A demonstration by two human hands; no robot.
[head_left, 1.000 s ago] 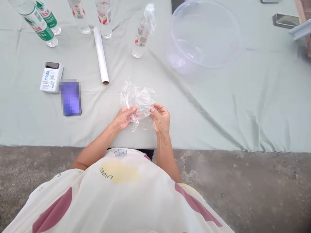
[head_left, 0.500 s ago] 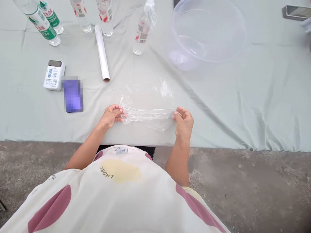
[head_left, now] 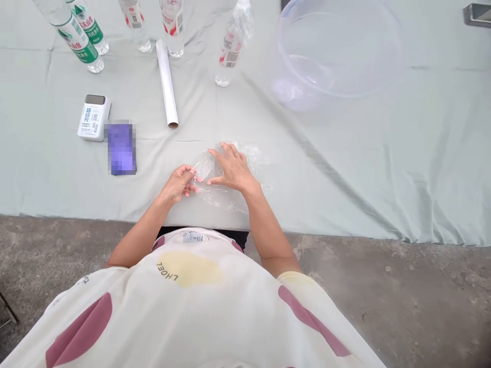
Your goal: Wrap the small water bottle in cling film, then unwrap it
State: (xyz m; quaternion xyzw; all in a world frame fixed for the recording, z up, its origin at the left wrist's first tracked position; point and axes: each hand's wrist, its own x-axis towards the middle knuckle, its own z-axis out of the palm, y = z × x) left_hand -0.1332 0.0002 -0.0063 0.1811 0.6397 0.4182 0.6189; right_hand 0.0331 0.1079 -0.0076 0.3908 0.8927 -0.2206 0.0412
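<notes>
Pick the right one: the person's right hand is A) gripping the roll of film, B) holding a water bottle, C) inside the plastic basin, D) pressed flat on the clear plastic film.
D. The right hand lies with fingers spread on the clear plastic film, on the pale green tablecloth.

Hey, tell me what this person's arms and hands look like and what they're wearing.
The left hand and right hand are bare, with no gloves, and no watch or bracelet shows on either forearm. The arms come out of the short, loose sleeves of a cream top printed with large maroon patches, a pale yellow patch and dark lettering.
</notes>
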